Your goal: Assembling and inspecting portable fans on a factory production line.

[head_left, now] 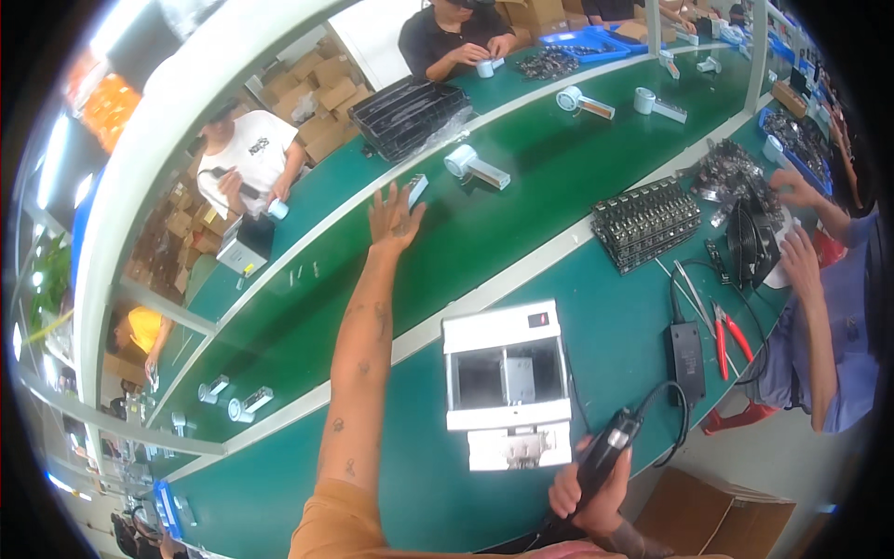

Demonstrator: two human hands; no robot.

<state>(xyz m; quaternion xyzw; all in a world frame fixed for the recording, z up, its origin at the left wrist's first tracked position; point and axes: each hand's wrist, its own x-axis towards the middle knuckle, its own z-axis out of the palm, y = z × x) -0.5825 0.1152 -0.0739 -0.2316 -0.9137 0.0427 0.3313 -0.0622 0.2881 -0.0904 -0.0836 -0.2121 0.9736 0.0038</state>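
My left hand [395, 222] stretches out over the green conveyor belt [372, 279] with its fingers spread. At its fingertips lies a pale blue handheld device [418, 190]; whether they touch I cannot tell. Another such device, with a round head and a handle [477, 168], rests on the belt just to the right. Low in the view, my right hand [594, 494] is wrapped round a black electric screwdriver [610, 455], whose cable runs from its upper end. Beside it on the green bench stands a white screw feeder box [507, 416] with a dark window.
Right of the feeder lie a black power adapter [685, 359], red-handled pliers [731, 340] and a stack of black part trays [644, 224]. A co-worker's hands [803, 261] work beside a black fan [750, 244]. Other people sit across the belt. A cardboard box [712, 517] stands below.
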